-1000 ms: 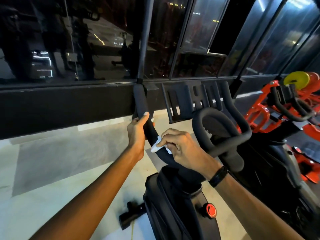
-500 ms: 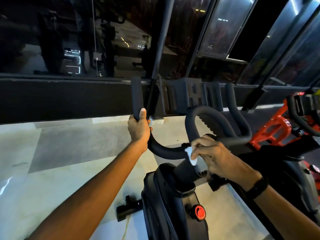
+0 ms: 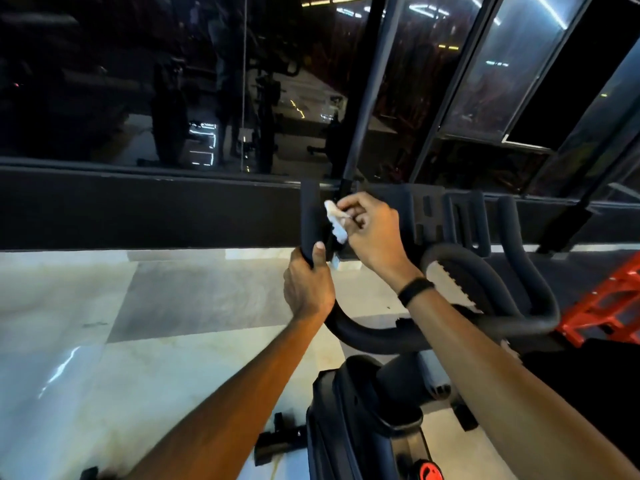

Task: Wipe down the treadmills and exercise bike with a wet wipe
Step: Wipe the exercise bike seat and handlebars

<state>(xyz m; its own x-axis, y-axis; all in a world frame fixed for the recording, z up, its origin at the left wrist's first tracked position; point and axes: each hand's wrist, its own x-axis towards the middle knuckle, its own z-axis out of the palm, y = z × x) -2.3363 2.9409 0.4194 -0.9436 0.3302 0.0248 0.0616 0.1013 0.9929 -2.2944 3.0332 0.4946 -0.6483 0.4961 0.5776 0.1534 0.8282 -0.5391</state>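
Right hand [image 3: 372,233] pinches a crumpled white wet wipe [image 3: 335,220] between thumb and curled fingertips, pressing it against the inner side of the upright left handlebar grip [image 3: 311,216] of a black exercise bike [image 3: 363,427]. A dark band circles that wrist. Just below the wipe, the left hand [image 3: 306,285] wraps its fingers around the same grip, thumb pointing up along the foam; this likely steadies the bar so the wiping pressure does not push it aside. From the grip, the handlebar curves down and right to the centre stem, then loops outward to a matching right grip [image 3: 507,216]. A red knob [image 3: 429,471] shows low on the frame. Pale polished floor [image 3: 138,323] lies beneath, a dark glass wall [image 3: 173,81] stands ahead, and red equipment [image 3: 613,306] sits at the far right.
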